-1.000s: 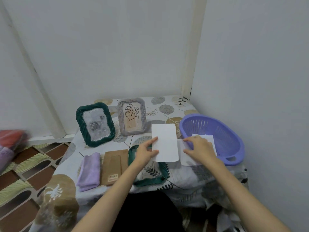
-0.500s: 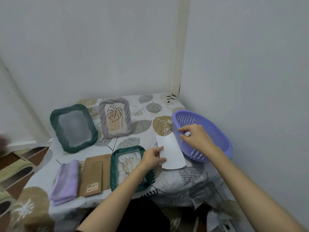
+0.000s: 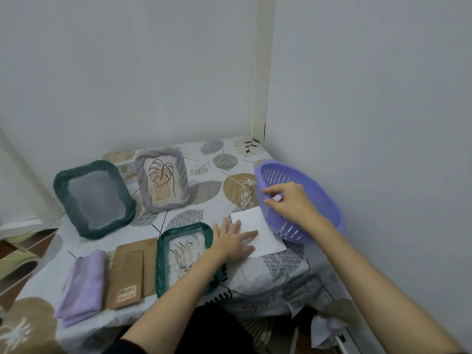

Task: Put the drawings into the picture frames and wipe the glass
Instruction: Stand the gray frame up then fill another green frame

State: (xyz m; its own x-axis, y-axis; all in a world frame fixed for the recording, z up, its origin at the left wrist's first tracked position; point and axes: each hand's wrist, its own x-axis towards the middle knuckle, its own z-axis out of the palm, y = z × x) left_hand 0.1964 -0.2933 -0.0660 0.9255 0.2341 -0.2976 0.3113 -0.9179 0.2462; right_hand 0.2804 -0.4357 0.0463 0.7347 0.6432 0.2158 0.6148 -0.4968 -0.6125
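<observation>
We see soft, even, cool indoor light — no hard shadows, only faint ones under the purple slotted plastic basket (image 3: pixel 301 203) and both forearms. The glass of the dark green wavy-edged picture frame (image 3: pixel 94 199) shows a dull grey sheen. The wide lens bends the wall corner and stretches the edges — the lower-left corner looks smeared and out of focus.

The basket (image 3: pixel 319 190) at the right was smooth lilac plastic with slotted walls. A matt printed cloth (image 3: pixel 209 190) covered the tabletop. The white sheet (image 3: pixel 265 233) looked like plain matt paper. The three frames, dark green (image 3: pixel 94 198), grey (image 3: pixel 162 182) and teal (image 3: pixel 184 259), had ribbed, ridged borders. At near left lay a soft lilac cloth (image 3: pixel 81 284) beside matt brown cardboard backings (image 3: pixel 130 274).
</observation>
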